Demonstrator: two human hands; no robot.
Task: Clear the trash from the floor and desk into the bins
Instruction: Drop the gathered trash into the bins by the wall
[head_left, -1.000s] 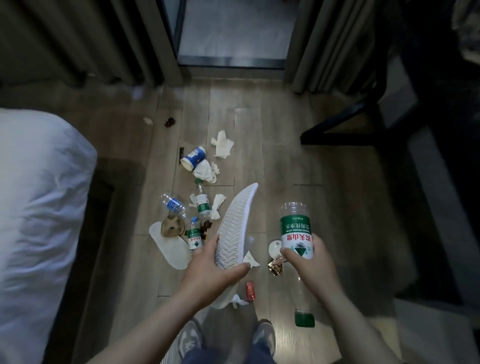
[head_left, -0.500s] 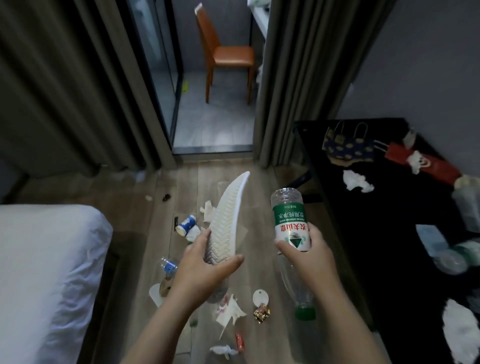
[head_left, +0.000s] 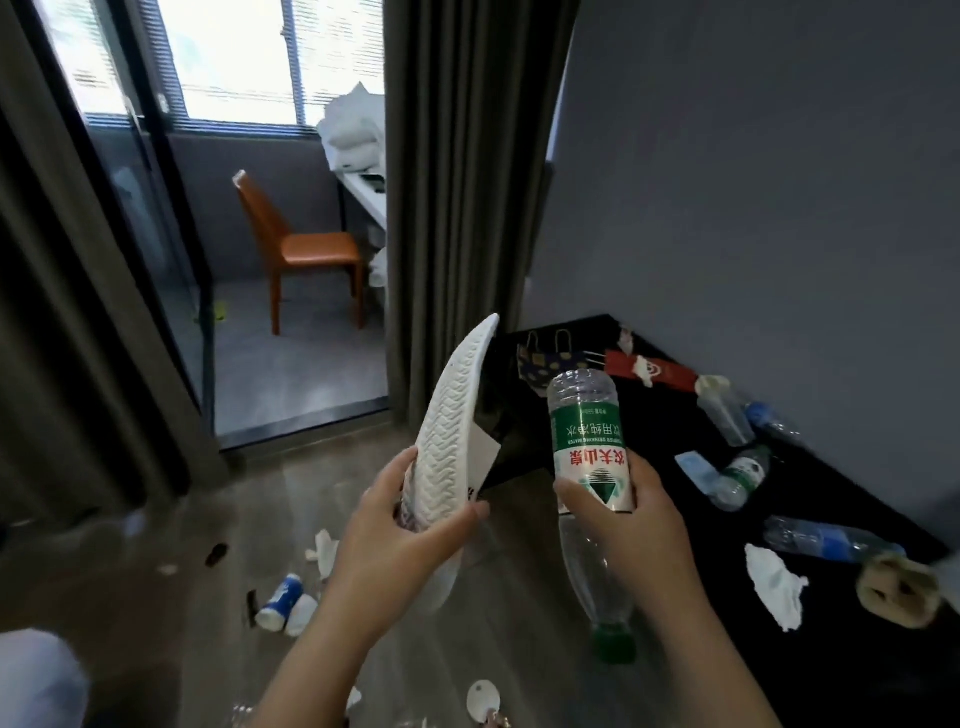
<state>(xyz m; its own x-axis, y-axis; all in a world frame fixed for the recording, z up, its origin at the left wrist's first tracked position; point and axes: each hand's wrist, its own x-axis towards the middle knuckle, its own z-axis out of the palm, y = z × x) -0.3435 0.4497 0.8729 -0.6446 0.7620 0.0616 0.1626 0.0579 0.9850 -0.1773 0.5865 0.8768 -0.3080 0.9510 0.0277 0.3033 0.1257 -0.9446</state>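
On my feed the left hand (head_left: 400, 525) is clenched round the lower end of a white slipper (head_left: 452, 431), thumb laid across the ribbed sole, which faces me. The slipper's other end curves upward in front of the grey curtain (head_left: 457, 182). The right hand (head_left: 623, 525) grasps a clear water bottle (head_left: 587, 436) at its green label. The bottle is upside down, with its base up and its green cap (head_left: 613, 642) pointing at the floor (head_left: 156, 582). Slipper and bottle hang in the air side by side, near each other but not touching, just at the edge of the black worktop (head_left: 857, 675).

More trash lies on the worktop: a crumpled tissue (head_left: 776, 582), a blue-labelled bottle (head_left: 826, 538) and a green-labelled bottle (head_left: 740, 475), both on their sides, and further back a red paper bag (head_left: 652, 370). On the floor to the left a blue-and-white cup (head_left: 280, 603) lies tipped over, with a white tissue (head_left: 324, 551) near it. Past the glass door stands an orange chair (head_left: 306, 254).
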